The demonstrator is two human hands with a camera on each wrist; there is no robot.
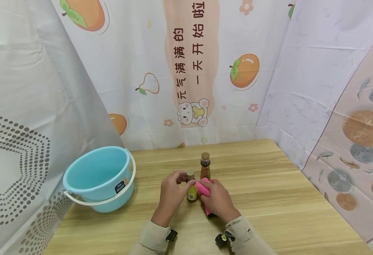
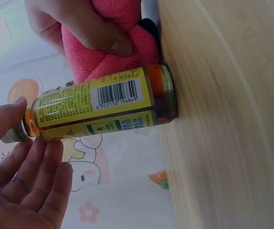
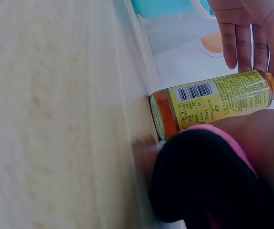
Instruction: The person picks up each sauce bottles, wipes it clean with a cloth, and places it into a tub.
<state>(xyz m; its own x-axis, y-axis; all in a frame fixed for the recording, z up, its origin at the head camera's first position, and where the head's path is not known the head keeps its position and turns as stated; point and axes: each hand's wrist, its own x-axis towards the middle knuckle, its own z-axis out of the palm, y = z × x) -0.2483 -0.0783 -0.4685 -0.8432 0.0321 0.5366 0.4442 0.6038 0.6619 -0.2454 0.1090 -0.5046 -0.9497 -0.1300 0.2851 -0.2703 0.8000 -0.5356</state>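
Observation:
A small glass bottle with a yellow label (image 1: 192, 194) and amber contents stands upright on the table. My left hand (image 1: 171, 193) pinches it at the neck, thumb on one side and fingertips on the other, as the left wrist view shows. My right hand (image 1: 219, 199) grips a folded fuzzy cloth (image 2: 110, 62), pink with a black side, right beside the bottle's label. In the right wrist view the cloth's black side (image 3: 194, 171) hangs near the tabletop. Just behind the right hand, a second, taller brown bottle (image 1: 205, 171) with a gold cap stands upright, its lower part hidden.
A light blue bucket (image 1: 98, 203) with a white handle stands at the table's left. The wooden table (image 1: 269, 184) ends at a printed curtain (image 1: 135, 117) at the back. More printed cloth hangs along both sides.

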